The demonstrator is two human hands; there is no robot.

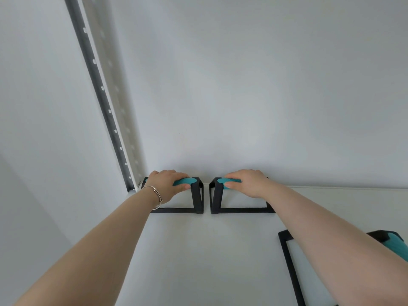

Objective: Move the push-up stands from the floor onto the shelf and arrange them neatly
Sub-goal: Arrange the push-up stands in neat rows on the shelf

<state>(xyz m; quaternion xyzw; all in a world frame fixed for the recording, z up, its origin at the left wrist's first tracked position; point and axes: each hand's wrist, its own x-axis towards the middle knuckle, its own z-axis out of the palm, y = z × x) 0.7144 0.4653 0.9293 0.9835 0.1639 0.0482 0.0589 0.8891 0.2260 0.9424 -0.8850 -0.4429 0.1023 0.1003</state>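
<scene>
Two black push-up stands with teal grips stand side by side at the back of the white shelf (181, 250), against the wall. My left hand (166, 184) is closed over the teal grip of the left stand (196, 195). My right hand (247, 182) is closed over the teal grip of the right stand (215, 195). Both stands rest upright on the shelf, a small gap between them. A third stand (289, 261) sits nearer me at the right, partly hidden under my right forearm.
A dark perforated shelf upright (103, 100) runs up the back left corner, just left of the left stand. The white wall (265, 85) closes the back. A bracelet circles my left wrist.
</scene>
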